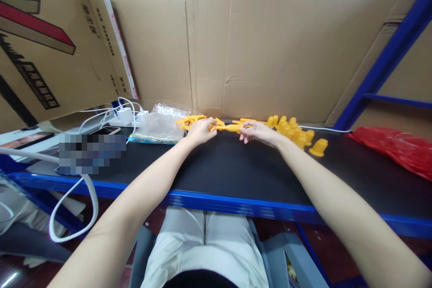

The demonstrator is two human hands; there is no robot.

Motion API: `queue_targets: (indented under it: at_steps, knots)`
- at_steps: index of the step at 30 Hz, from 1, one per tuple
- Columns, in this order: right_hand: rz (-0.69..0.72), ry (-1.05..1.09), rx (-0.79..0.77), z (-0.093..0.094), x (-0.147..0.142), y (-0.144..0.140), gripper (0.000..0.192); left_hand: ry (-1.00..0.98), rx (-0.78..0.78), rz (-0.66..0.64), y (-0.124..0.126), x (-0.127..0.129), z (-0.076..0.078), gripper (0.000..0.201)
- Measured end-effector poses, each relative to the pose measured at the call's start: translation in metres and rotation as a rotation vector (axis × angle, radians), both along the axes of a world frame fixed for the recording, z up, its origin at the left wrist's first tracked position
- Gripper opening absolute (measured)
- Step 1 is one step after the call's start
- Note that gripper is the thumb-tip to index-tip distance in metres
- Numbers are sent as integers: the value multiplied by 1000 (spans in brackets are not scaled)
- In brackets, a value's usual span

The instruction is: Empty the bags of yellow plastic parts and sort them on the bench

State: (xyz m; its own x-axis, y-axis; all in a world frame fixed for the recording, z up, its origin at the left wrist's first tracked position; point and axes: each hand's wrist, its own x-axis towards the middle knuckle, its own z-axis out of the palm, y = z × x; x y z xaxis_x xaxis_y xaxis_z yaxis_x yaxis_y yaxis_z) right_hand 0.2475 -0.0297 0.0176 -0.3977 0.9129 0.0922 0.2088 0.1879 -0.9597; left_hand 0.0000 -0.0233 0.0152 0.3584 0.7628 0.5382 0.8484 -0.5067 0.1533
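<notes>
On the black bench (236, 166), both outstretched arms' hands, left hand (200, 131) and right hand (258, 132), pinch one yellow part (229, 127)

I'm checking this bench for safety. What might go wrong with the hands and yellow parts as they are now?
The loose yellow caps sit right beside the right hand; a sweep of that wrist may knock them along the black tabletop. The long yellow piece is held between both hands, left hand included, and might bend or snap. The white cable hanging off the edge could snag.
</notes>
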Motion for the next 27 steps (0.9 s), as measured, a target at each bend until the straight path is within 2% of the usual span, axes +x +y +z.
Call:
queue_targets:
  at_steps: [5,13,21,27]
  knots:
    - [-20,-63,-5,1,-3,-1,37,3,26,-19,0,0,-1,25]
    - [-42,-32,-22,4,-9,-2,41,11,47,15,-5,2,0,25]
    - [-125,73,-148,-5,-12,2,36,32,62,25,-8,5,-1,26]
    - [-211,158,-300,-7,-18,5,41,50,50,42,-8,6,-1,28]
